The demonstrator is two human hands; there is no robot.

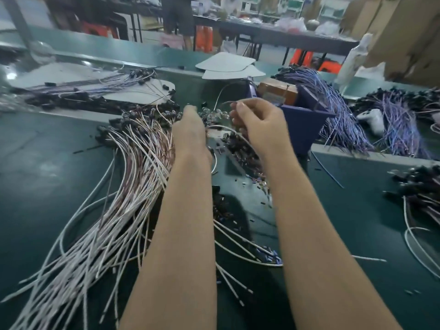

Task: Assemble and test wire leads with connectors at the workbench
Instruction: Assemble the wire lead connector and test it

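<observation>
Right hand (258, 121): clenched, with its fingers curled round a thin white lead (219, 96). The lead arcs up and leftward from the fingertips, above the middle of the desk (47, 167).

Left hand (189, 131): stretched forward just left of the right hand, back uppermost. Its fingertips are at a heap of small clear parts (212, 115). Motion blur hides the tips, so I cannot tell whether they hold anything.

Leads (107, 210): a large bundle of white and pink ones fans from the near left corner of the desk up toward the hands. Their dark connector ends are gathered near the left hand.

Black parts (240, 151): scattered loose on the desk under and between the forearms.

Bin (303, 120): blue, standing just right of the right hand at the far edge of the desk, with a brown box (278, 90) inside it.

Purple leads (342, 115): draped over the right side of the bin, with more heaped toward the far right corner. A white object (371, 117) lies among them.

White sheets (229, 65): two, overlapping, beyond the bin.
</observation>
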